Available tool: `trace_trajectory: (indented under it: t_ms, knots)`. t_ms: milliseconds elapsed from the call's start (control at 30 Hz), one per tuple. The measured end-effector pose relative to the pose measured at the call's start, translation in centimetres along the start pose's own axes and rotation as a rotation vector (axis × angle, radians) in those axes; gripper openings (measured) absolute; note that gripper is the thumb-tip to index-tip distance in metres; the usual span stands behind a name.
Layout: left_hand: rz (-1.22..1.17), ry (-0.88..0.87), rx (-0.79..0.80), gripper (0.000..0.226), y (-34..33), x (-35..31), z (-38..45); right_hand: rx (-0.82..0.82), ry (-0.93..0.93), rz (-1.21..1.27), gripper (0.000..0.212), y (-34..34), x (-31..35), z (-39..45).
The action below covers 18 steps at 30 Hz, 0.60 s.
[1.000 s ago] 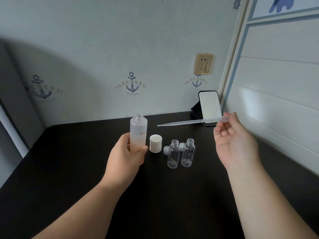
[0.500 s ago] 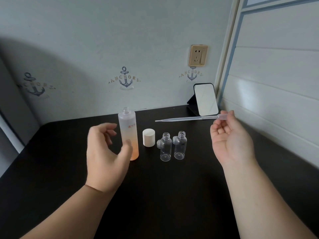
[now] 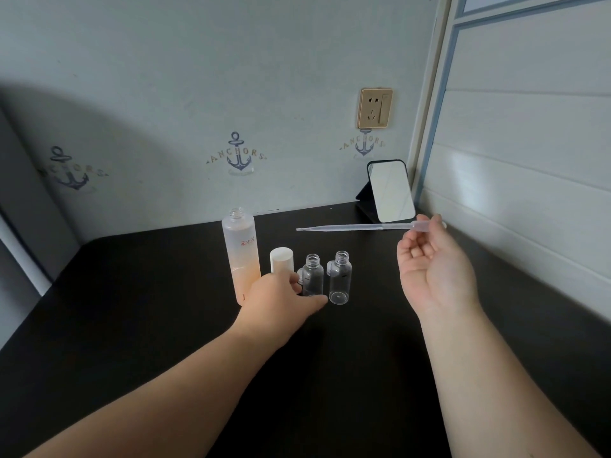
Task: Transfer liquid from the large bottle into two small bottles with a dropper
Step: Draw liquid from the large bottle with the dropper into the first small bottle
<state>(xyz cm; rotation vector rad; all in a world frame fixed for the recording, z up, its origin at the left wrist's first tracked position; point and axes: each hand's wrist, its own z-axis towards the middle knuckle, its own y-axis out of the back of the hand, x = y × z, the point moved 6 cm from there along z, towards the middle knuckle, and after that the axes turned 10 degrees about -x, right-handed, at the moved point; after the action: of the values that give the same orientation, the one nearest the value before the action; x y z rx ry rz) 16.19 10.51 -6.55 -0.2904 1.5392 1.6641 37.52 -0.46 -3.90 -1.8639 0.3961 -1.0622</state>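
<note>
left hand [image 3: 279, 300] curled round the nearer small clear bottle [image 3: 312, 275] on the black table [image 3: 132, 325]; right hand [image 3: 433, 271] pinching dropper [image 3: 357, 227] level, above uncapped large bottle [image 3: 240, 256] and second small bottle [image 3: 340, 277].

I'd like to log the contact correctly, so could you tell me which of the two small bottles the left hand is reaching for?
The small bottle nearer the white cap: the left hand reaches its base, while the other small bottle stands untouched.

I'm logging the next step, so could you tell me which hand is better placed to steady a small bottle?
Probably the left hand: it is at the left small bottle. The right hand pinches the dropper.
</note>
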Motion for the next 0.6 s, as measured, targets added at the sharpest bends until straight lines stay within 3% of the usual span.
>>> trace_trajectory:
  t_ms: [267,467,600]
  knots:
    - [-0.086,0.045,0.009,0.029,0.3,0.9,-0.3,0.012,-0.010,0.015,0.010,0.0,-0.2,0.0]
    - [-0.015,0.068,0.045,0.031,3.9,4.2,-2.3,0.108,-0.005,-0.082,0.037,-0.7,-1.2,-0.4]
    - [-0.003,0.021,-0.001,0.033,4.8,5.2,-3.3,0.159,0.016,-0.132,0.038,-1.1,-1.4,-0.7]
